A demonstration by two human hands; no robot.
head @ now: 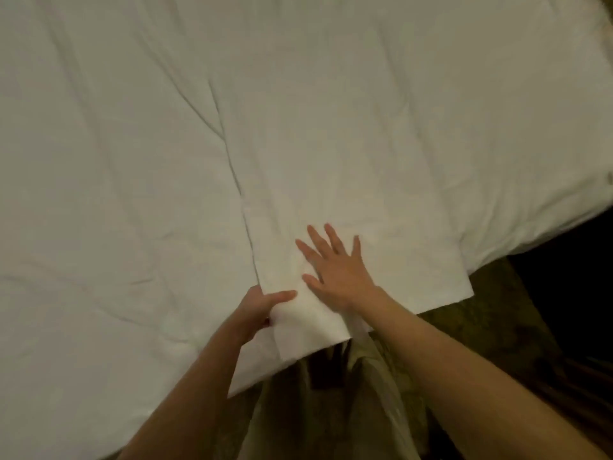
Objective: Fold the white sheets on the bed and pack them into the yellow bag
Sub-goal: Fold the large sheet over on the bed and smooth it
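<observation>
Left hand [262, 305]: pinches near-left corner of folded white sheet [348, 200].
Right hand [335, 267]: fingers spread flat, pressing sheet on bed [99, 161].
Progress: folding underway; yellow bag unseen, packing left.

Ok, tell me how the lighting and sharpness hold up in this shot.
Head view: dim, warm light; the sheet reads greyish, brightest near the left hand and right hand; floor nearly black at right; soft overall, wide-angle bending at the edges.
</observation>
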